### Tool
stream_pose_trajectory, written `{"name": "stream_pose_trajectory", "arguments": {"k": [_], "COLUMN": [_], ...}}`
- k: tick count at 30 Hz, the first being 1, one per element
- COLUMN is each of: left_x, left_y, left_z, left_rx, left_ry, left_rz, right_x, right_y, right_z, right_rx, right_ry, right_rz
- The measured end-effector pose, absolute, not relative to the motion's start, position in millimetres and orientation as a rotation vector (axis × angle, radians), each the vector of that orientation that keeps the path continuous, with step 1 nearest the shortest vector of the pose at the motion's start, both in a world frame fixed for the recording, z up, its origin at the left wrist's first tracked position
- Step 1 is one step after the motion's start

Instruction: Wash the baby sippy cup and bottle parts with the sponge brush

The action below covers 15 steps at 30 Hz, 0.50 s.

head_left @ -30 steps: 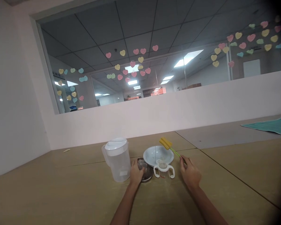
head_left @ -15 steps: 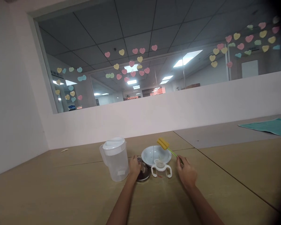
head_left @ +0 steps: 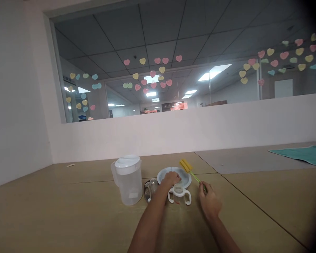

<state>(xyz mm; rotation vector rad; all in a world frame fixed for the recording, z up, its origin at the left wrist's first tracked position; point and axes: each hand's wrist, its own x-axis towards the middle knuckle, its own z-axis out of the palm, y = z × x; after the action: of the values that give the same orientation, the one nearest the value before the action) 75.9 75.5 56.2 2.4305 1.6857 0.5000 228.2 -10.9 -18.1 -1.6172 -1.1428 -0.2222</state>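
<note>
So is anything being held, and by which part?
The right grip holds the yellow sponge brush by its green handle; whether the left grip, at the bowl, holds anything is unclear.

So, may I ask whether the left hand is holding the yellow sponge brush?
No, the right hand holds the yellow sponge brush by its green handle.

The person's left hand [head_left: 172, 179] is over a pale bowl [head_left: 186, 179], its grip hard to make out; the right hand [head_left: 211, 203] holds a yellow-headed sponge brush [head_left: 185, 166] by its green stem; between the forearms stands a clear bottle [head_left: 178, 199] with white handles; left of it, a lidded pitcher [head_left: 131, 187] stands beside a partly hidden dark tray [head_left: 145, 198] bearing clear items [head_left: 153, 185]; a teal cloth [head_left: 302, 155] lies far right.
</note>
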Motion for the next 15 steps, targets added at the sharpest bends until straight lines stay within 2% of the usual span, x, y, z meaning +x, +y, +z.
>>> {"name": "stream_pose_trajectory", "arguments": {"k": [6, 15], "left_x": [70, 52], "left_y": [78, 64], "left_z": [42, 87], "left_rx": [2.427, 2.555], "left_ry": [1.715, 1.501], "left_rz": [0.389, 1.014], "right_x": [227, 222], "right_y": [-9, -10], "right_z": [-16, -14], "right_rx": [-1.608, -1.461], "right_ry": [-1.169, -1.056], "right_rz": [-0.196, -0.430]}}
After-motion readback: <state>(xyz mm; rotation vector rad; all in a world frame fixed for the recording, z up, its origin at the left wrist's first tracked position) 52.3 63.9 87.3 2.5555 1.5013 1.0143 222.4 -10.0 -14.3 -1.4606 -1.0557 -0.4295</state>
